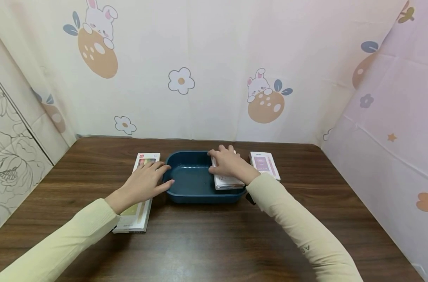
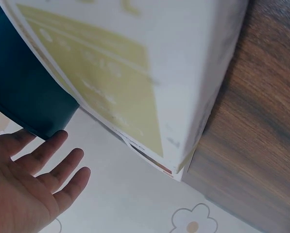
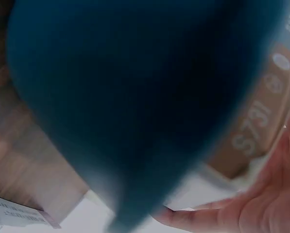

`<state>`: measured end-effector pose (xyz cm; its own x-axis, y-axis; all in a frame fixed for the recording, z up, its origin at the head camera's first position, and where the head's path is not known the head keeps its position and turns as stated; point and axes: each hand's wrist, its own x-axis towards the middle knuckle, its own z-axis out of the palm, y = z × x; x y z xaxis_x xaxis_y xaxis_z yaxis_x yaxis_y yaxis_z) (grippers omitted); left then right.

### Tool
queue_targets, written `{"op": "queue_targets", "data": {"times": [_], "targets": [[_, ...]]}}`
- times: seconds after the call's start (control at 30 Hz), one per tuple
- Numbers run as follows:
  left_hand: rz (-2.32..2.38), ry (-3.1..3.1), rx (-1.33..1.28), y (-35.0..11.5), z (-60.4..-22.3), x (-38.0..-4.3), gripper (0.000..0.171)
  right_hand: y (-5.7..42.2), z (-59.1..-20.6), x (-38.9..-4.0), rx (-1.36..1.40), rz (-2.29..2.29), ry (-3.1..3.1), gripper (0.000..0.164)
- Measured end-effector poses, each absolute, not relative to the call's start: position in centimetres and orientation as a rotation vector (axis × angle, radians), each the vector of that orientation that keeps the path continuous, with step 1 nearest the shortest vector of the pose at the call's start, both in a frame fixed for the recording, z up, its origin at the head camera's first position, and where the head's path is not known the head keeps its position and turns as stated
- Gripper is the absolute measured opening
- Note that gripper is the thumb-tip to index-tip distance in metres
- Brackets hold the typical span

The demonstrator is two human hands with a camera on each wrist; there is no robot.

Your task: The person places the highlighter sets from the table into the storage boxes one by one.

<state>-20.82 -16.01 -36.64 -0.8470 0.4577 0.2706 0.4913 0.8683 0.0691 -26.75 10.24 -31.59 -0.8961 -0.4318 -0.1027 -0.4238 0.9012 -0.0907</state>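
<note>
Pale sleeves (image 1: 310, 231) nearest, reaching across the table (image 1: 193, 243); hands apart, one at each end of the tray (image 1: 205, 199). Tray sits near the table's far edge, about midway along. Right hand (image 1: 229, 162) clamped on a white box (image 1: 228, 183) in the tray's right end. Left hand (image 1: 147, 181) at its left rim, fingers spread; contact, cannot tell. Left box (image 1: 138, 217) lies under that hand, toward the table's left edge. Right box (image 1: 265, 164) lies toward the far right corner
</note>
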Motion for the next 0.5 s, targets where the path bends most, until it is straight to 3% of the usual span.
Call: {"op": "queue_targets", "data": {"times": [0.5], "targets": [[-0.203, -2.785, -0.724, -16.0, -36.6, -20.8, 0.054, 10.2, -34.0, -26.5, -0.618, -0.101, 2.911, 0.053]]}}
